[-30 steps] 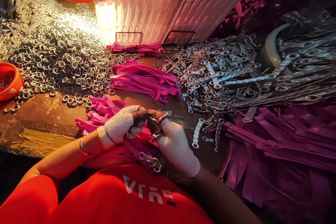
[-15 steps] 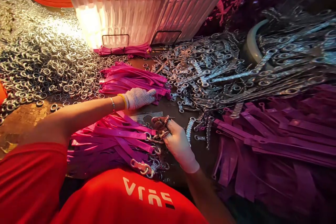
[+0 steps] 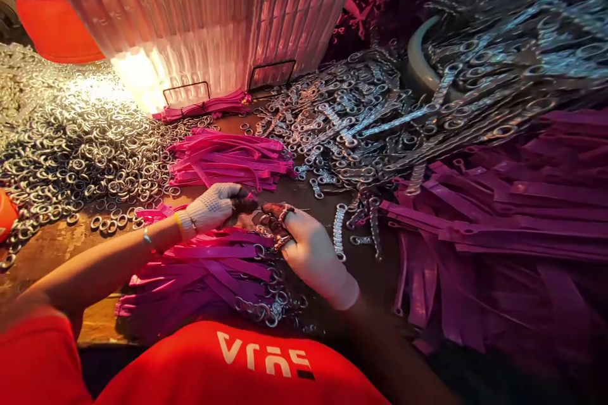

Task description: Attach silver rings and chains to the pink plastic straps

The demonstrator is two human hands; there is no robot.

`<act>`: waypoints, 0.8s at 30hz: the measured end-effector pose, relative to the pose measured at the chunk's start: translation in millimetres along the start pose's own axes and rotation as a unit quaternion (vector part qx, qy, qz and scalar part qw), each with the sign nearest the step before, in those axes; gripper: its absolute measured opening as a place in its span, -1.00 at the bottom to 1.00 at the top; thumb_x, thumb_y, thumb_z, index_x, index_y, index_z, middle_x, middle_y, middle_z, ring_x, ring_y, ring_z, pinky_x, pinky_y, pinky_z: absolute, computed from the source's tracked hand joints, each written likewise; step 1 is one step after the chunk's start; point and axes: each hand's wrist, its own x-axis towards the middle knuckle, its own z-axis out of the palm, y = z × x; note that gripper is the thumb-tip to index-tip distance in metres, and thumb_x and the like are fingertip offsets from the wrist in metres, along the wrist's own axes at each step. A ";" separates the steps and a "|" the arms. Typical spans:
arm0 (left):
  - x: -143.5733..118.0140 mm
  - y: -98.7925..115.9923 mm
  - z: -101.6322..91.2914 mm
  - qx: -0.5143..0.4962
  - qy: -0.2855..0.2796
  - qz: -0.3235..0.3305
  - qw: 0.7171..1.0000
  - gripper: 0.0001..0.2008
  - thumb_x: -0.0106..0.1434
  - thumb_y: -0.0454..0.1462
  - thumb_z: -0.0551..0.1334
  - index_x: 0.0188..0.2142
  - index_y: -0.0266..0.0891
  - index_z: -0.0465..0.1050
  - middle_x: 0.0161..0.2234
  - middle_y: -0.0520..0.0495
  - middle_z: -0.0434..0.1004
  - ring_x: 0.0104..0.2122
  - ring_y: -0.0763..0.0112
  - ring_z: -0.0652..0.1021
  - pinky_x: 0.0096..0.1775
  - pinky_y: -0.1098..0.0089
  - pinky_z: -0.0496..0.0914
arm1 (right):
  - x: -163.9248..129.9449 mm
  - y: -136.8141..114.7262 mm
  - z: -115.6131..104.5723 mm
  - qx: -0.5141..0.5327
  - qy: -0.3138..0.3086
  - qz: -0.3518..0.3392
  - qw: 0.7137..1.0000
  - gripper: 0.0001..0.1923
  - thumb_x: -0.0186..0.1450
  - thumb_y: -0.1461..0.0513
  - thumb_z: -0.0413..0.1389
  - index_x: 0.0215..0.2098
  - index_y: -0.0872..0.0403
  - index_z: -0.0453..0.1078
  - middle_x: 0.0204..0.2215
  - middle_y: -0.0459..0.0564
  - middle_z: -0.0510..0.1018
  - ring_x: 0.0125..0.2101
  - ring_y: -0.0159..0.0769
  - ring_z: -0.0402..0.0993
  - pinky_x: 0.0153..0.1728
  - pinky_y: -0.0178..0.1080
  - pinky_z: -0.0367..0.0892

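Observation:
My left hand (image 3: 216, 207), in a dotted white glove with dark fingertips, is closed in a pinch. A bit of a pink strap shows at its fingertips; the rest of that strap is hard to follow. Just to the right, almost meeting it, my right hand (image 3: 311, 247) in a pale glove is closed too, its fingers wrapped in dark brown covering. Small metal links show by those fingers, but what they grip is hidden. Below both hands lies a pile of pink straps with metal rings (image 3: 204, 275). Beyond the left hand rests a stack of pink straps (image 3: 228, 158).
Loose metal rings (image 3: 95, 152) are heaped at left. Short metal chain pieces (image 3: 342, 120) spread at back right, beside a curved grey rim (image 3: 420, 57). More purple straps (image 3: 498, 221) lie at right. A corrugated translucent panel (image 3: 204, 19) stands behind, near an orange container (image 3: 59, 22).
My left hand has come back from the far strap stack towards my right hand, with pink at its fingertips. My right hand stays closed in about the same place. The view has shifted slightly.

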 end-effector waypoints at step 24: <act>-51.1 -30.6 23.0 -0.006 0.018 0.005 1.000 -0.77 0.26 -0.18 0.19 -0.43 -0.30 0.43 -0.58 0.05 0.36 -0.59 0.54 0.29 -0.53 0.51 0.15 | 27.3 -33.3 -0.3 -0.231 -0.286 0.060 0.928 -0.66 0.23 0.35 -0.01 -0.06 0.13 0.44 -0.25 0.13 0.65 -0.25 -0.12 0.57 -0.34 -0.21 0.21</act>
